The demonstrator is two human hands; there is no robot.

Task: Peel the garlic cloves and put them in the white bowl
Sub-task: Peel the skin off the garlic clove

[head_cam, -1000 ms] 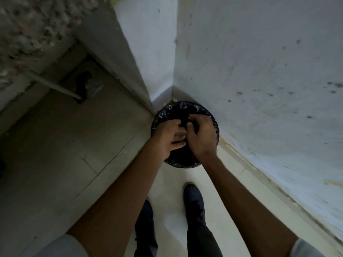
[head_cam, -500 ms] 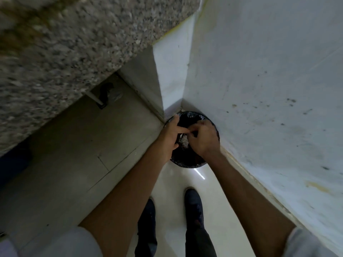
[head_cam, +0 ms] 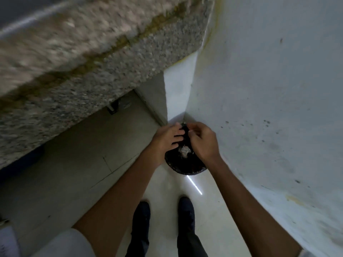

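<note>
A round bin lined with a black bag [head_cam: 182, 166] stands on the floor in the corner of two white walls. Pale scraps [head_cam: 184, 150] that look like garlic skins lie inside it. Both my hands hover over the bin's mouth. My left hand [head_cam: 167, 136] has its fingers spread and fairly straight, pointing right. My right hand [head_cam: 203, 140] has its fingers loosely curled, tips near the left hand's fingertips; I see nothing held in it. No garlic cloves and no white bowl are in view.
A speckled granite counter edge [head_cam: 111, 58] overhangs at the upper left, with a dark recess below. White walls [head_cam: 259, 89] close in on the right. My two dark shoes [head_cam: 183, 210] stand on the pale tiled floor just behind the bin.
The view has tilted up, bringing more of the counter in. My hands have risen and parted slightly over the bin, and the left hand's fingers have straightened.
</note>
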